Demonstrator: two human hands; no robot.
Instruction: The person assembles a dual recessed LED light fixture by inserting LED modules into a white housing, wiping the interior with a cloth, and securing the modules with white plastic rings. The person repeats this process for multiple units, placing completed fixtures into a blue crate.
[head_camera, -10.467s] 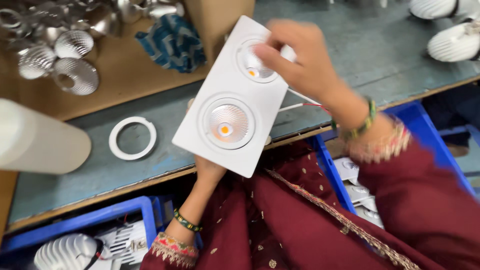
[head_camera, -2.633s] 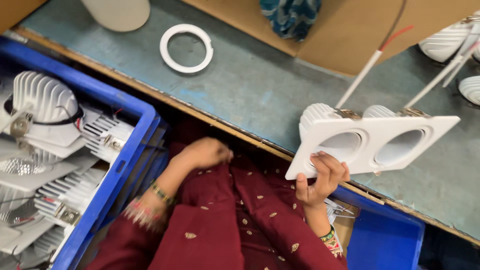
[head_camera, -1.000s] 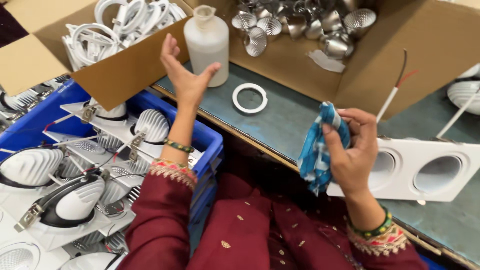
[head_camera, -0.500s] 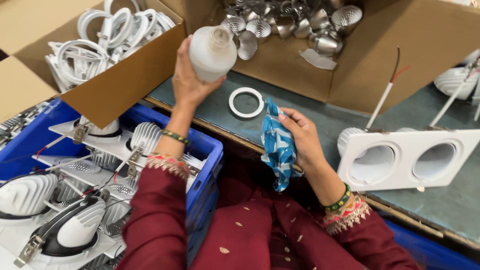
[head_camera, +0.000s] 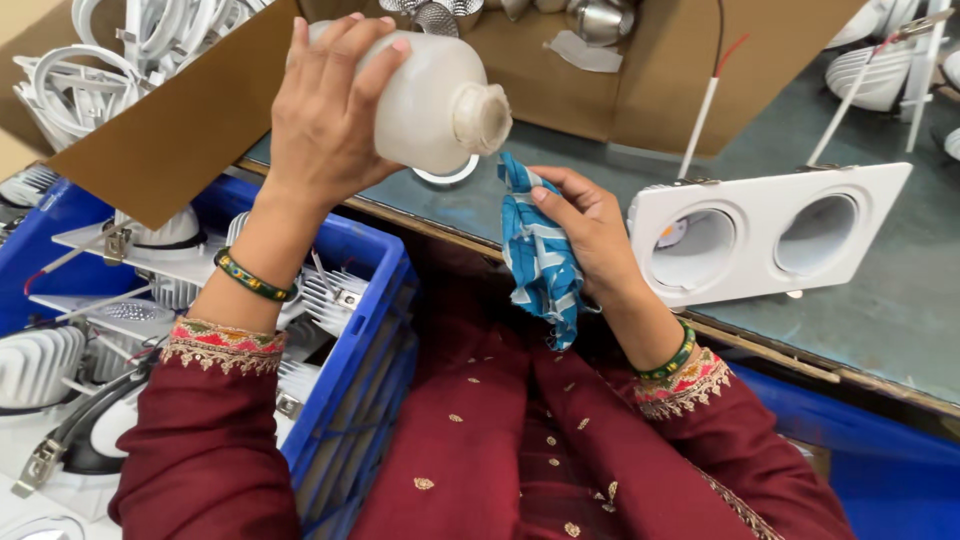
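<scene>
My left hand (head_camera: 325, 110) grips a white plastic bottle (head_camera: 440, 100), tipped sideways with its mouth toward a blue-and-white striped cloth (head_camera: 540, 255). My right hand (head_camera: 590, 230) holds that cloth bunched up just below the bottle's mouth. A white double downlight housing (head_camera: 760, 240) with two round openings lies on the grey worktop (head_camera: 900, 300) to the right of my right hand. A white ring (head_camera: 450, 176) lies on the worktop, mostly hidden behind the bottle.
A blue crate (head_camera: 370, 330) at left holds white finned light fittings (head_camera: 40, 360). Cardboard boxes at the back hold white rings (head_camera: 130, 50) and metal reflectors (head_camera: 590, 18). More white fittings (head_camera: 880, 75) sit at the far right. A second blue crate (head_camera: 890, 470) is at lower right.
My left hand has lifted the bottle off the worktop and tipped it toward the cloth. My right hand has brought the cloth up under the bottle's mouth.
</scene>
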